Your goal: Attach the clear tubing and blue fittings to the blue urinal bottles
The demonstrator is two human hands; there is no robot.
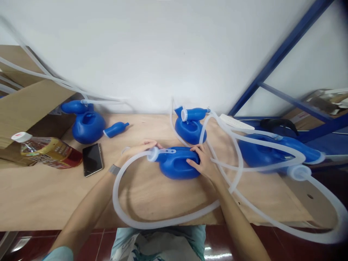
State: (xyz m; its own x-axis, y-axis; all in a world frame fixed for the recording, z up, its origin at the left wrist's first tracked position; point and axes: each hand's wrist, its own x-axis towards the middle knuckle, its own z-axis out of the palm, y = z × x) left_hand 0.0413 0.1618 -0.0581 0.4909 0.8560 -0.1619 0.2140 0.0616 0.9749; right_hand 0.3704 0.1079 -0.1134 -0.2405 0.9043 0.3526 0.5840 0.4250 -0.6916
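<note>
Grasping the right end of the blue bottle (174, 171) with the right hand (205, 163): thumb at the edge of the handle recess, fingers over the top and end. Reaching with the left hand (145, 147) behind the white cap (152, 154) at the neck, fingers partly hidden there; cannot tell whether closed on anything or merely resting. Lying on the desk (35, 203) between the two hands, neck toward the left: far end under the right fingers, cap just in front of the left ones. Along the neck, running from the cap, a translucent strap (170, 151) with two holes. Also from the cap, a white tube (116, 192), curving in front of the left wrist, then along the near side of the desk to the right forearm. Behind the right hand, apart from it, a second bottle (190, 137), also blue. Farther back on the left, a loose blue spout (116, 129). To the left of the left forearm, a phone (92, 159), near a drink bottle (54, 152).
</note>
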